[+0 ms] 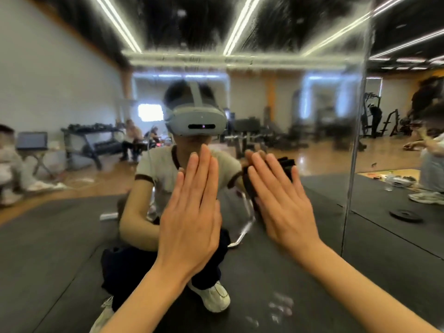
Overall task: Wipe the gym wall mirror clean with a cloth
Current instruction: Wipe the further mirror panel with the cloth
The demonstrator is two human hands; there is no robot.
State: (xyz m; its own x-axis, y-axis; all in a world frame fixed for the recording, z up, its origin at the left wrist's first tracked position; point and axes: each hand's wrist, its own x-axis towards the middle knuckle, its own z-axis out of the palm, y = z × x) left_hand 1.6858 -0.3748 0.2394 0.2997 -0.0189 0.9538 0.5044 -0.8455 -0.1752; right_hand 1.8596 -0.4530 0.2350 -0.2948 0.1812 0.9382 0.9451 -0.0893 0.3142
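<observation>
Two bare forearms are reaching up from the bottom edge toward the wall mirror [72, 224]. The left hand [192, 212] is lying flat, fingers straight and pressed together, palm facing the glass; nothing is showing under it, and I cannot tell whether it is touching the surface. The right hand [283, 203] is also flat with its fingers slightly spread, and it is pressing a dark cloth [286, 164] against the mirror; the cloth is poking out above the fingertips and along the left side of the hand. Pale smear marks [280, 306] are sitting on the glass below the right forearm, and a streaky haze is covering the upper part of this panel. A vertical seam [355, 145] is separating this panel from the next one to the right. In the reflection a crouching person wearing a grey headset [195, 121], a light short-sleeved top and white shoes is facing the glass, on a dark floor mat [48, 236]. A dumbbell rack [91, 138] is standing against the reflected left wall, its shelves holding dark weights, too blurred to count. A clear cup [388, 183] is standing on the floor in the right panel; contents not discernible. A round weight plate [406, 214] is lying flat on the mat nearby.
</observation>
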